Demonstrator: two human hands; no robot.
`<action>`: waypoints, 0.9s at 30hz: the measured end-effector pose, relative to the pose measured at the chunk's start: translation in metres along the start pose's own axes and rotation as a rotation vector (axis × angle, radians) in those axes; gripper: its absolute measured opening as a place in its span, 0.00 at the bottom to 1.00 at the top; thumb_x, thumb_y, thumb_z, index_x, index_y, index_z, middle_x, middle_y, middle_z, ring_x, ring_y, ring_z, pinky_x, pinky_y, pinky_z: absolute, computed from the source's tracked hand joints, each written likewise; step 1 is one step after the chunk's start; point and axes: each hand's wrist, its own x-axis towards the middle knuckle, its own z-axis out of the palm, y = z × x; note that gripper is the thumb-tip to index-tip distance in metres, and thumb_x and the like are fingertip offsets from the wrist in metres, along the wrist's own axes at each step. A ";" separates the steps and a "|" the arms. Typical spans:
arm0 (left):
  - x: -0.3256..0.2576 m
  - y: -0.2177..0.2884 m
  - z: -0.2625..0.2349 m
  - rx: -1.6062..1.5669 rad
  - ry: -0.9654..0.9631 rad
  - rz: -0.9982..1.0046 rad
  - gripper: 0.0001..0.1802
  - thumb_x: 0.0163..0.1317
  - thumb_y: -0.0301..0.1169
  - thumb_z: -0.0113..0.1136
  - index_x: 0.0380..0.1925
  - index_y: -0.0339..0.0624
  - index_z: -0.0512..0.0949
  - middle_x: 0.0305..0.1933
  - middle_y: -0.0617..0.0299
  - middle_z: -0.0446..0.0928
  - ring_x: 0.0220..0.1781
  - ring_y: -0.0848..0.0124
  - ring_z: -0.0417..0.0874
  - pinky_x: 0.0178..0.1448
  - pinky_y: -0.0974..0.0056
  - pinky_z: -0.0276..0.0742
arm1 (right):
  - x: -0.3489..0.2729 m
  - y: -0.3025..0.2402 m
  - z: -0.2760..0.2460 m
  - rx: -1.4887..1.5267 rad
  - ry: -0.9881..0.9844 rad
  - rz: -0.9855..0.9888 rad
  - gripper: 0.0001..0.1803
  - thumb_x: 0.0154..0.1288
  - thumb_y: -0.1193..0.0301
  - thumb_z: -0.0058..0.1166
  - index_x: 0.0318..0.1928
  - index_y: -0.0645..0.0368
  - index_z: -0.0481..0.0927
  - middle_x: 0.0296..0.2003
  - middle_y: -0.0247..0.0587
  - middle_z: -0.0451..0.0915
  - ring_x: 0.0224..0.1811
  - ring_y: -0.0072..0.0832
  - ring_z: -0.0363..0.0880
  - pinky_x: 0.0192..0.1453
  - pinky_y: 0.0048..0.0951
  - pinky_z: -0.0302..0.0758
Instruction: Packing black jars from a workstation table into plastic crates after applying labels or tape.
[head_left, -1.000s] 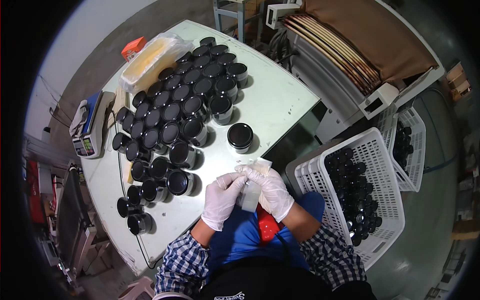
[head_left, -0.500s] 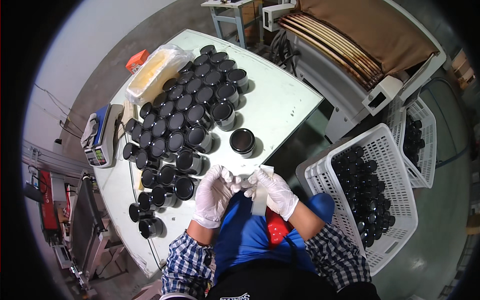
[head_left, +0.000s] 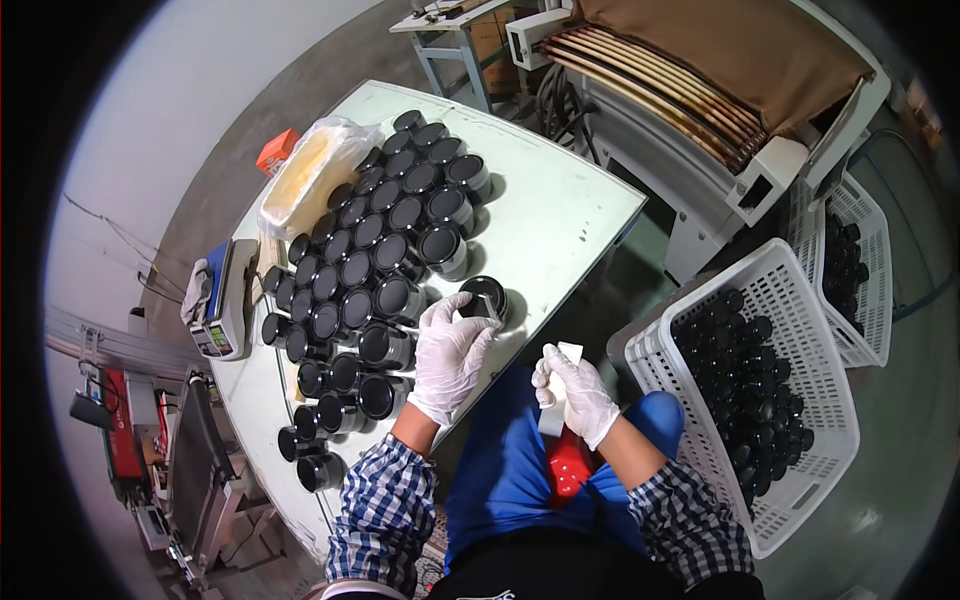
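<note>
Both my hands wear thin white gloves. My left hand (head_left: 448,362) is at the table's near edge, its fingers pinched together over the lid of a single black-lidded jar (head_left: 488,290). Something pale and thin seems to show at those fingertips, too small to name. Over my lap, my right hand (head_left: 582,392) grips a white paper strip (head_left: 551,418) between thumb and fingers. Left of the single jar, several more jars (head_left: 405,214) with black lids stand close together in rows.
A pale table (head_left: 570,210) carries a plastic-lined tub (head_left: 312,178), an orange box (head_left: 277,152) and a scale (head_left: 222,300). At my right stand white crates (head_left: 815,425) holding black jars or lids (head_left: 745,390). A machine with rollers (head_left: 655,95) stands beyond the table.
My hands, together over my lap before, have parted. The left has moved forward to the single jar's lid; the right has shifted slightly right, keeping the paper strip.
</note>
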 end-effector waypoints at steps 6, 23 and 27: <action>0.030 0.001 -0.001 0.126 -0.071 0.103 0.08 0.52 0.33 0.68 0.33 0.49 0.85 0.49 0.55 0.78 0.53 0.51 0.73 0.58 0.51 0.69 | -0.006 -0.007 -0.014 -0.007 0.047 -0.030 0.11 0.69 0.62 0.58 0.35 0.54 0.75 0.27 0.32 0.76 0.25 0.20 0.76 0.20 0.21 0.71; 0.028 -0.008 0.014 0.292 -0.102 0.182 0.28 0.61 0.47 0.60 0.58 0.44 0.73 0.52 0.48 0.72 0.52 0.48 0.70 0.59 0.49 0.68 | -0.080 -0.075 -0.087 -0.160 0.073 -0.415 0.13 0.74 0.62 0.49 0.32 0.54 0.73 0.25 0.35 0.74 0.24 0.23 0.72 0.27 0.22 0.69; 0.020 0.000 0.017 0.241 -0.061 0.215 0.23 0.64 0.39 0.59 0.57 0.42 0.74 0.56 0.48 0.73 0.56 0.47 0.71 0.62 0.49 0.68 | -0.116 -0.101 -0.169 -0.421 0.372 -0.588 0.13 0.74 0.62 0.50 0.32 0.55 0.73 0.24 0.33 0.73 0.25 0.20 0.71 0.29 0.20 0.69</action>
